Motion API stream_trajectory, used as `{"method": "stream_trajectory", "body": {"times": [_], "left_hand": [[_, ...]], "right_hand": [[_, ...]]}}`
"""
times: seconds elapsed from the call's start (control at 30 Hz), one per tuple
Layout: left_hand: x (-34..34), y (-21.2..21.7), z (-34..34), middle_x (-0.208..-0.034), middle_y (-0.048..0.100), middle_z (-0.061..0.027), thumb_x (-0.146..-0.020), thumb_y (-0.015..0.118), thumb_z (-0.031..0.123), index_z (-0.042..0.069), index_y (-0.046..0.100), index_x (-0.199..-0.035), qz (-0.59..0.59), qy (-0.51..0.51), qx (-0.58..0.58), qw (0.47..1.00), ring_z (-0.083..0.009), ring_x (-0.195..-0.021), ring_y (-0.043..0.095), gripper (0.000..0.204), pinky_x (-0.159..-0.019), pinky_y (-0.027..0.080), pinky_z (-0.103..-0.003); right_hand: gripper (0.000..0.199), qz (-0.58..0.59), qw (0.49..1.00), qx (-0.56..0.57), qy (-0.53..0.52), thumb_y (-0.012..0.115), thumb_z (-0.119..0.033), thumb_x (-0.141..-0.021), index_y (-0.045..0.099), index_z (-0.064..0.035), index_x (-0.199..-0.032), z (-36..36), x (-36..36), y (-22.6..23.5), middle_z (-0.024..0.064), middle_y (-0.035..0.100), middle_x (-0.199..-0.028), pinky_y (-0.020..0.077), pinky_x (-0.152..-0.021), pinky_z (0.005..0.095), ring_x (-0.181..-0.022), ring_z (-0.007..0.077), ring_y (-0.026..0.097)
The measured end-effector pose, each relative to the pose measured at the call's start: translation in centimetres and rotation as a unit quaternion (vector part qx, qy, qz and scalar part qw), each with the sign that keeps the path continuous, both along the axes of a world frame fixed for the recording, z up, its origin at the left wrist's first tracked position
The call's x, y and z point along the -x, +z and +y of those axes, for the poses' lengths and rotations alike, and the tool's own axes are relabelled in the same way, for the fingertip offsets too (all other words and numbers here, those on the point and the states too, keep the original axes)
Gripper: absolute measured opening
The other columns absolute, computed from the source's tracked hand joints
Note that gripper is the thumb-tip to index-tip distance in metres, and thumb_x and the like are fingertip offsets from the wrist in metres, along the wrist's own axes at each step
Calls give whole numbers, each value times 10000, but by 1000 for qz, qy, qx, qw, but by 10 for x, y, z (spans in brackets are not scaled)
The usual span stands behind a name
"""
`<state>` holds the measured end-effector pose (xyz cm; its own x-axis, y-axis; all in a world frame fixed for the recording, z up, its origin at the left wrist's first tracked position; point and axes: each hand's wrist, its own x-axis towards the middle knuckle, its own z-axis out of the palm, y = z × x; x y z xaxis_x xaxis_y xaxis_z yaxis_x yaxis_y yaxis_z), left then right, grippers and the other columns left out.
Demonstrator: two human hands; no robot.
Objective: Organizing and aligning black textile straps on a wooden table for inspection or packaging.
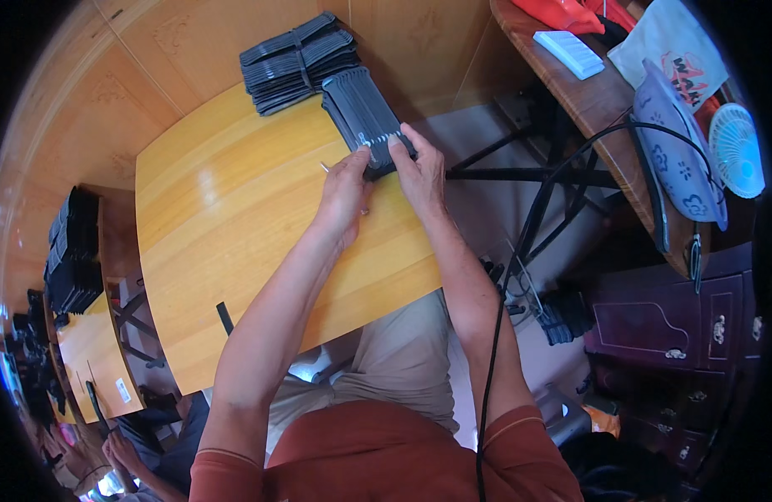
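Note:
A stack of flat black strip-like pieces (pixel 359 105) lies at the far right edge of the yellow wooden table (pixel 235 226). What kind of pieces they are, I cannot make out. My left hand (pixel 346 188) grips the near left corner of this stack, and a thin light-coloured stick end shows beside its fingers. On the right corner, my right hand (pixel 419 167) has its thumb on top and its fingers along the side. Behind the stack, touching it, sits a bundle of similar black pieces (pixel 290 71) with a black band round it.
A short black strip (pixel 224 318) lies near the table's front left. At right, a brown table (pixel 603 125) holds a white box (pixel 568 54), a purple patterned tray (pixel 679 151) and a blue fan (pixel 736 151). A black cable (pixel 520 251) crosses by my right arm. A co-worker's hands (pixel 122 456) show lower left.

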<state>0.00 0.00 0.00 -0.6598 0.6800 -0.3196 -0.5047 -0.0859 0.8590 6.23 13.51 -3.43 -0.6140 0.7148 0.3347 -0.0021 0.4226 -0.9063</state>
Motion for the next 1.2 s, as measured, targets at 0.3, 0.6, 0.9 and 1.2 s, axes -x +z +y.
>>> {"method": "stream_trajectory", "body": {"times": [0.3,0.6,0.9,1.2], "left_hand": [[0,1,-2,-1088,623,-15,-1062,492,316,77,615,-1175,0,9,-10,1000,-128,-1006,512,292,-925,396,-326],[-14,0,-12,-1035,627,-48,-980,648,231,-32,554,-1307,117,35,34,992,-102,-787,519,430,-631,421,-242],[-54,-12,-84,-1177,635,-128,-968,655,113,-73,498,-1390,342,66,65,935,-150,-1039,630,488,-853,543,-281],[-105,-28,-157,-1140,669,-91,-942,664,1,-16,647,-1230,400,35,124,908,-153,-1028,648,289,-917,518,-279]], "right_hand": [[543,0,1000,3,-7,659,-336,-922,622,77,-1274,-3,1,2,285,663,-1238,484,-1002,398,-1171,361,649],[575,50,999,14,-17,682,-359,-947,602,86,-1303,-6,-1,3,233,685,-1225,489,-988,358,-1132,263,654],[379,1,998,39,-58,693,-227,-968,662,37,-1238,-10,-94,12,150,728,-1136,529,-925,318,-1049,201,688],[302,-225,953,49,-198,655,-217,-948,703,-5,-1157,-27,-276,-133,218,727,-1021,549,-861,410,-986,345,712]]}}
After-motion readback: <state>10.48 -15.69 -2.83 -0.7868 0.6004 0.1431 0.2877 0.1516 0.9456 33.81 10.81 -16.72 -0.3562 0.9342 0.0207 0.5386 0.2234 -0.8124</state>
